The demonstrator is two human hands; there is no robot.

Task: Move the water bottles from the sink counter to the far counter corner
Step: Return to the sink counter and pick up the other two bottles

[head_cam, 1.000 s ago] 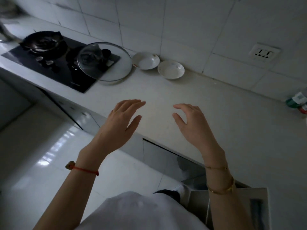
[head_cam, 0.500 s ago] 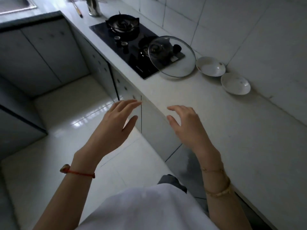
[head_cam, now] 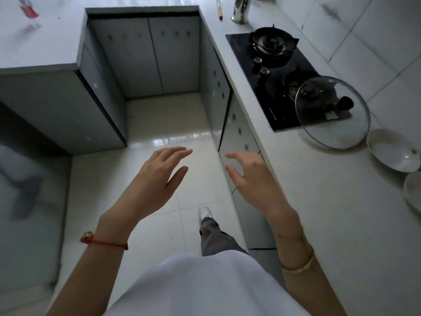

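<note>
A water bottle [head_cam: 28, 8] with a red label shows blurred at the top left, on the pale left counter [head_cam: 45, 42]. My left hand [head_cam: 157, 179] hovers over the floor with its fingers spread and nothing in it. My right hand [head_cam: 250, 179] hangs beside it near the right counter's front edge, fingers apart and empty. Both hands are far from the bottle.
On the right counter [head_cam: 330, 213] lie a black gas hob [head_cam: 273, 71], a glass lid [head_cam: 332, 112] and two white bowls [head_cam: 391, 151]. A metal cup [head_cam: 241, 10] and a utensil [head_cam: 219, 8] stand at the far end. Grey cabinets [head_cam: 148, 58] enclose the tiled floor [head_cam: 164, 124].
The view has swung left, away from the right counter toward the floor and the left counter. The hob and bowls slid right. Both hands stayed raised and empty.
</note>
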